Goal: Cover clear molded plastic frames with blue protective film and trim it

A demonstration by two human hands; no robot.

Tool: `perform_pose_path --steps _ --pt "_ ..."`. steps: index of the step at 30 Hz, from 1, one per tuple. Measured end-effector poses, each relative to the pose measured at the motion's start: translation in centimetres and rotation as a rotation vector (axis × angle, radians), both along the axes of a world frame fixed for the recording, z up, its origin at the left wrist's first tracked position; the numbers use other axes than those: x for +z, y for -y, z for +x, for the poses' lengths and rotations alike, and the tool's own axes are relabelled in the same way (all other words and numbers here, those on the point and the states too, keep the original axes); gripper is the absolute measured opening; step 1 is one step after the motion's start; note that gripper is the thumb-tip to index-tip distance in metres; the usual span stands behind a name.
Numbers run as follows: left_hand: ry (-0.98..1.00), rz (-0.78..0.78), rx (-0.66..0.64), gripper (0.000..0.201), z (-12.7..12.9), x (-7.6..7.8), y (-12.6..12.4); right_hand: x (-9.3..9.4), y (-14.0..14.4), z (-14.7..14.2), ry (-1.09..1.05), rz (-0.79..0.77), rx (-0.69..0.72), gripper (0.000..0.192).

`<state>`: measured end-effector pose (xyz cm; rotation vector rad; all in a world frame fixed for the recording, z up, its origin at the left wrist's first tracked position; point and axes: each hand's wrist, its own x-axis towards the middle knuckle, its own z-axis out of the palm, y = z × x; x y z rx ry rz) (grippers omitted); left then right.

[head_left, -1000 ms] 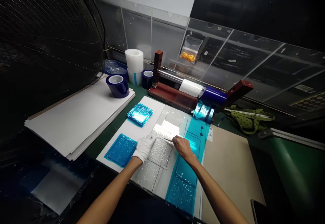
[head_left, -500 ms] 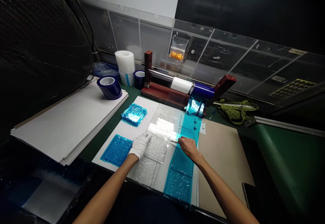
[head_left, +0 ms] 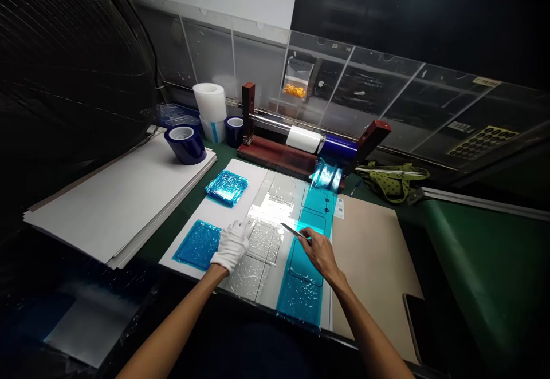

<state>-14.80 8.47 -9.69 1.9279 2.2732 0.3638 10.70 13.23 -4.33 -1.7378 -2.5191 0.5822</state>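
My left hand point(head_left: 232, 244), in a white glove, rests at the left edge of a clear film sheet point(head_left: 263, 241) with dark outlines; its fingers lie forward, not visibly gripping anything. In my bare right hand point(head_left: 318, 248) is a slim pointed metal tool point(head_left: 293, 230), its tip to the left above the clear sheet. Below this hand runs a blue film strip point(head_left: 301, 296) with dark rounded outlines, coming from a blue film roll point(head_left: 339, 149). Left of the glove lies a blue film-covered square point(head_left: 198, 244), with a stack of blue film pieces point(head_left: 227, 187) farther back.
A wooden roll stand point(head_left: 279, 158) spans the back. White sheets point(head_left: 116, 207) at left carry a blue tape roll point(head_left: 185, 144). Brown cardboard point(head_left: 373, 253), a phone point(head_left: 419, 327) and a green spotted pouch point(head_left: 393, 181) are at right. A large fan point(head_left: 73, 70) stands left.
My left hand has shifted slightly left and its fingers are more bent. The tool in my right hand now points more up and left. The view has moved slightly.
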Motion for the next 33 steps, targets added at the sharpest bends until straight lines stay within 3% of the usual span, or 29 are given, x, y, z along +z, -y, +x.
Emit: perform_pose_path --steps 7,12,20,29,33 --pt "0.020 0.110 -0.045 0.035 -1.1 -1.4 10.6 -3.5 9.8 3.0 -0.108 -0.251 -0.041 0.024" --pt "-0.006 0.171 -0.169 0.035 -0.3 -2.4 15.0 -5.2 12.7 2.1 -0.157 -0.367 -0.097 0.021" --pt "-0.089 0.261 -0.282 0.038 -0.4 -3.5 14.1 -5.5 13.7 0.4 -0.310 -0.509 -0.087 0.019" --pt "-0.171 0.501 -0.410 0.014 -2.7 -2.2 12.6 -6.1 14.1 1.0 -0.544 -0.655 -0.136 0.029" --pt "-0.204 0.596 -0.488 0.028 -3.8 -1.1 12.2 -6.1 14.2 1.2 -0.582 -0.647 -0.163 0.030"
